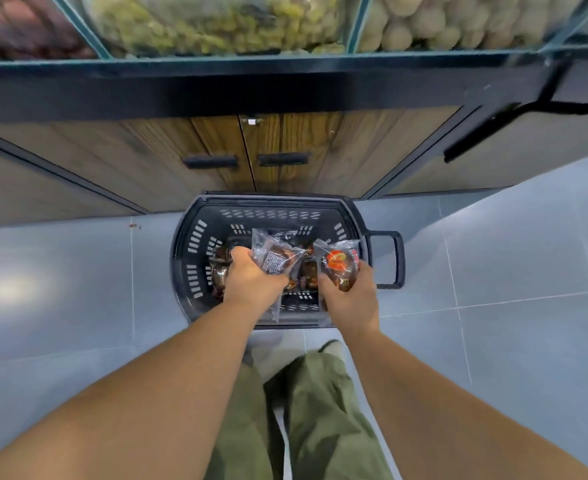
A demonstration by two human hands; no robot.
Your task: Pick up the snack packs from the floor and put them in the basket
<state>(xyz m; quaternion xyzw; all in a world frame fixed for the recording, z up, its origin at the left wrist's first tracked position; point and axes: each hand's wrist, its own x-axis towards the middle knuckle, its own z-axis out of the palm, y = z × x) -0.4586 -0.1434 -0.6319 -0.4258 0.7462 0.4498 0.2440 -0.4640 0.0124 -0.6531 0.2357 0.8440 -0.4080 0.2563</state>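
My left hand is curled round a clear snack pack, holding it over the middle of the dark plastic basket. The wrapper is see-through and crinkly, with a brown, rounded snack inside and a pale label with small dark print facing up. One sealed end sticks up past my knuckles, and the other hangs below my wrist.

My right hand grips a second pack over the right side of the basket, just beside the first but not touching it. This one shows a bright orange and red print on the clear film, with something dark brown and glossy in its lower half. Its top edge fans out above my fingers.

Under my hands, more packs already lie on the basket's slotted bottom: dark brown, shiny, with bits of red. I cannot count them.

The basket stands on the pale grey tiled floor, close against the wooden cabinet doors, its handle folded out to the right. My olive trousers show below my arms.
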